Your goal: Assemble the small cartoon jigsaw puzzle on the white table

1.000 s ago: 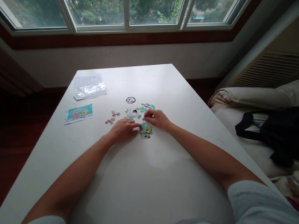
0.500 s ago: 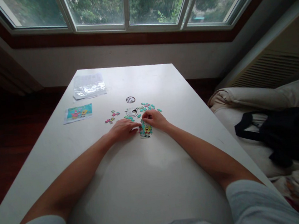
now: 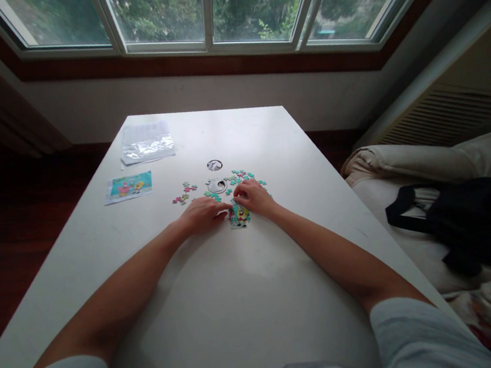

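A partly joined jigsaw puzzle (image 3: 239, 215) with a yellow cartoon figure lies flat on the white table (image 3: 240, 291). My left hand (image 3: 203, 213) rests at its left side, index finger stretched out to touch its upper left edge. At the top edge, my right hand (image 3: 253, 197) has thumb and index finger pinched on a small puzzle piece, mostly hidden by the fingers. Loose turquoise pieces (image 3: 241, 175) lie just beyond my right hand. Pink and mixed pieces (image 3: 181, 199) are scattered beyond my left hand.
A round tin (image 3: 217, 185) and a small round disc (image 3: 214, 165) stand beyond my hands. To the left lie a reference picture (image 3: 130, 186) and a clear plastic bag with paper (image 3: 147, 142). Dark clothing (image 3: 484, 222) lies on the sofa at right.
My hands and the puzzle stay in nearly the same place. The right fingers have shifted only slightly at the puzzle's top edge.
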A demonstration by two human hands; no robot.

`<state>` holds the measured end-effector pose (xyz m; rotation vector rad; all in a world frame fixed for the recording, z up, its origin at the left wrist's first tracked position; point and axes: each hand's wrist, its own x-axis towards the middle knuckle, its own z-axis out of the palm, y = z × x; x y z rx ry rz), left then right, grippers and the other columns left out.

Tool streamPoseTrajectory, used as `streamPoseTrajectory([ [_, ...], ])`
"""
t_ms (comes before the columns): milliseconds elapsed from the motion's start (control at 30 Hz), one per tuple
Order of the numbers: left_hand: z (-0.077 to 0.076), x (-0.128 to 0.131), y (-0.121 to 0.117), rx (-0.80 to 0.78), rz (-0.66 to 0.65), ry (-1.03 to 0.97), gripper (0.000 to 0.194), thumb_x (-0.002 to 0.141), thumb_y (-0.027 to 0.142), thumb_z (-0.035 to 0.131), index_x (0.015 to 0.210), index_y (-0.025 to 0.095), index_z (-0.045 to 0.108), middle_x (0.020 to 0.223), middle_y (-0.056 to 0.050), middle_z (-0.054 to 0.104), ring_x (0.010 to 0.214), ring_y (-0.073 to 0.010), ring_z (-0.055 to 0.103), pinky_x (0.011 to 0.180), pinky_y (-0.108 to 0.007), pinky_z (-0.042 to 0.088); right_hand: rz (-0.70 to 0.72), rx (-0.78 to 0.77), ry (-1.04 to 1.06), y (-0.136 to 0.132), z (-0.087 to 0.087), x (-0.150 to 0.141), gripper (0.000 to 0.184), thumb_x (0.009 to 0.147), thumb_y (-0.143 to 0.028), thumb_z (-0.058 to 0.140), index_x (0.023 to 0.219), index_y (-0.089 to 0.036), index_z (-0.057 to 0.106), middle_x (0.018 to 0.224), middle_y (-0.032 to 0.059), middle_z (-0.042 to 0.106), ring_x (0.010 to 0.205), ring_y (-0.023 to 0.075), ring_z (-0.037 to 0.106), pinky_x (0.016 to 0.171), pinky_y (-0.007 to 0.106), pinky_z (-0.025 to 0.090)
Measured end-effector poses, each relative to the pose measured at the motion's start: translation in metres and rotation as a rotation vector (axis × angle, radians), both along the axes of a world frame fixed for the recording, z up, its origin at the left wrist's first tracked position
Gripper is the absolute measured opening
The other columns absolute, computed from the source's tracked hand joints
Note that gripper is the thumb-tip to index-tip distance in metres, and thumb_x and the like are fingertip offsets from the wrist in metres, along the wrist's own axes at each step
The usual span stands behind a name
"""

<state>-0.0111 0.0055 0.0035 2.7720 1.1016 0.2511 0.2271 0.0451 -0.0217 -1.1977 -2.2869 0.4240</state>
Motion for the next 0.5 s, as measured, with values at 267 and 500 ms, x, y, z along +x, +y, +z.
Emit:
streamPoseTrajectory([
  [267,0.0071,0.002,-0.0033,0.047,-0.009,0.078,0.031,0.1,0.033,0.049,0.123,0.032,0.07,0.089,-0.003,0.076,0.082,-0.0208,0.069,0.076,-0.03,0.046,-0.002,0.021,-0.018,-0.0012,-0.0019,0.0001,0.003,0.089,-0.023,0.068,0.087,-0.022,0.07,0.087,0.0041,0.062,0.091,0.0226,0.053,0.088,0.036,0.04],
  [500,0.0005,-0.0028,-0.0002,0.102,-0.007,0.04,0.037,0.1,0.029,0.047,0.131,0.031,0.067,0.084,-0.003,0.074,0.077,-0.0191,0.068,0.074,-0.029,0.045,-0.041,0.049,0.104,-0.0017,0.0036,0.0061,0.007,0.09,-0.02,0.062,0.087,-0.022,0.068,0.082,0.0028,0.066,0.085,0.021,0.055,0.083,0.034,0.042],
])
